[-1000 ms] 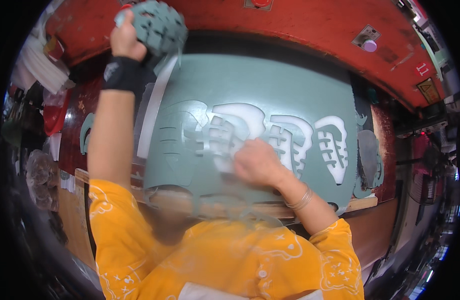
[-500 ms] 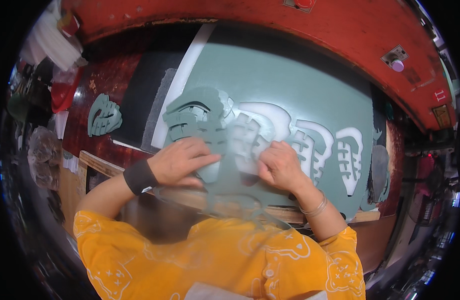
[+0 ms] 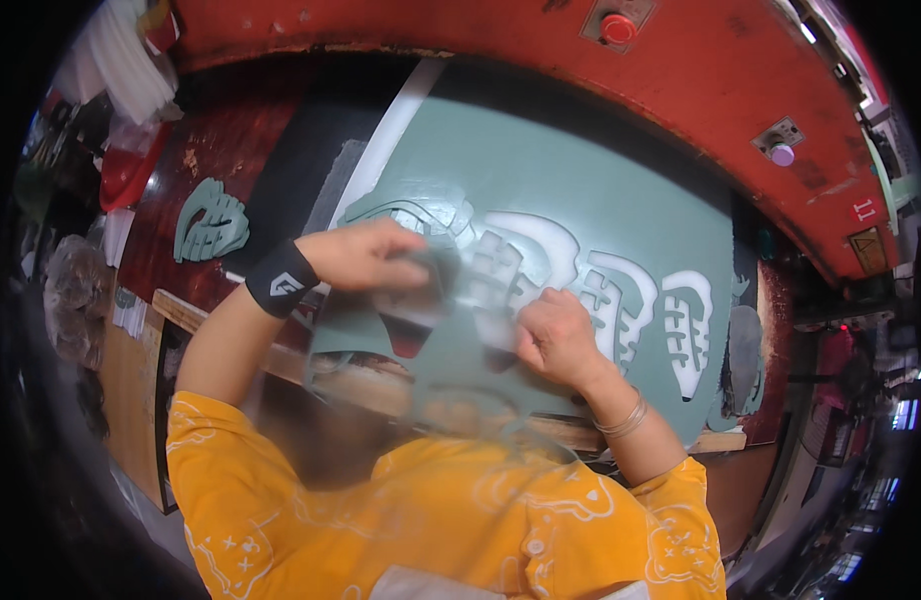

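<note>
Both hands on grey-green sheet [image 3: 601, 190], near edge of bench. Left hand [image 3: 366, 255] and right hand [image 3: 556, 335] pinch a die-cut piece [image 3: 451, 290], apparently peeling it free; grip blurred. Next: lift clear without tearing. Another cut piece [image 3: 209, 222] lies far left.
</note>
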Motion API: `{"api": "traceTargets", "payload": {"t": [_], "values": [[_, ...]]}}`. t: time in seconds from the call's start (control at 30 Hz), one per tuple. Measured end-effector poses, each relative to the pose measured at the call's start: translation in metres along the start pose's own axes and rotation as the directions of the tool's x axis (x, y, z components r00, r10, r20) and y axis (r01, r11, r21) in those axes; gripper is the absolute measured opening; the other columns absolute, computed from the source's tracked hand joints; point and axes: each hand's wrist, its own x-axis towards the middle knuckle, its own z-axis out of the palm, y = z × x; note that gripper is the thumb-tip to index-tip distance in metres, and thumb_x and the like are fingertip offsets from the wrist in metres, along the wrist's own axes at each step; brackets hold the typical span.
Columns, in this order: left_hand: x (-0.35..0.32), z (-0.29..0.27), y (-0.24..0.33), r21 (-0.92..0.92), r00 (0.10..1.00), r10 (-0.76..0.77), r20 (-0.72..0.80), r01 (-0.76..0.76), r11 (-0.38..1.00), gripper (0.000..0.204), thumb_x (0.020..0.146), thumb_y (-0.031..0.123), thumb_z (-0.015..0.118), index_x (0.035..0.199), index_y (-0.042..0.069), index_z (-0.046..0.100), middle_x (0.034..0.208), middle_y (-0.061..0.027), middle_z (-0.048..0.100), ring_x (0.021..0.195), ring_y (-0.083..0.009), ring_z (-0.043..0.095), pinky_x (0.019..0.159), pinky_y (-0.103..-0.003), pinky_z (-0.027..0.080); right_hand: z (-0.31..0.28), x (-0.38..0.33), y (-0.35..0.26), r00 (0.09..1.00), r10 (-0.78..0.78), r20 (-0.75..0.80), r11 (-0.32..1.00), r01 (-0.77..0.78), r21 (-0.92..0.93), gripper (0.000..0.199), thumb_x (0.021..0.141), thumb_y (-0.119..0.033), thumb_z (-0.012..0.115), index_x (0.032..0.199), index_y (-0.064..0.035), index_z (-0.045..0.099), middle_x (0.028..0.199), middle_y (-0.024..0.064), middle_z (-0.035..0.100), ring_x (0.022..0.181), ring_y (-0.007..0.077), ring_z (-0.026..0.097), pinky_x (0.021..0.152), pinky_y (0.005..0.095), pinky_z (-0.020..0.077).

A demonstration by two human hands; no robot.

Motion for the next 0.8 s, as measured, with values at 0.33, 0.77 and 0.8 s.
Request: {"api": "traceTargets", "payload": {"t": [0.33, 0.77, 0.8], "values": [[0.026, -0.013, 0.014, -0.596, 0.532, -0.275, -0.801, -0.667, 0.447, 0.047, 0.102, 0.035, 0.037, 0.127, -0.003, 0.048, 0.122, -0.0161, 0.059, 0.109, -0.0267, 0.06, 0.097, -0.039, 0.047, -0.035, 0.097, -0.025, 0.973, 0.132, -0.191, 0.956, -0.074, 0.285, 0.032, 0.079, -0.031, 0.072, 0.089, -0.0043, 0.057, 0.082, 0.0134, 0.063, 0.075, 0.0319, 0.061, 0.069, 0.0387, 0.0488], [0.039, 0.033, 0.013, -0.358, 0.447, -0.073, -0.891, -0.595, 0.72, 0.028, 0.099, 0.026, 0.05, 0.111, 0.001, 0.058, 0.097, -0.0026, 0.064, 0.085, -0.0071, 0.057, 0.075, -0.023, 0.048, 0.02, 0.14, -0.017, 0.942, 0.241, -0.235, 0.935, -0.16, 0.318, 0.026, 0.09, -0.028, 0.059, 0.082, -0.0046, 0.052, 0.073, 0.016, 0.059, 0.074, 0.0369, 0.058, 0.062, 0.0456, 0.045], [0.041, 0.034, 0.013, -0.347, 0.432, -0.088, -0.898, -0.569, 0.746, 0.028, 0.099, 0.026, 0.05, 0.11, 0.001, 0.058, 0.096, -0.0029, 0.064, 0.084, -0.0074, 0.058, 0.075, -0.023, 0.048, 0.022, 0.14, -0.015, 0.937, 0.264, -0.228, 0.935, -0.191, 0.298, 0.023, 0.091, -0.025, 0.057, 0.079, -0.0056, 0.052, 0.072, 0.0154, 0.059, 0.074, 0.0365, 0.058, 0.061, 0.0457, 0.0446]]}}
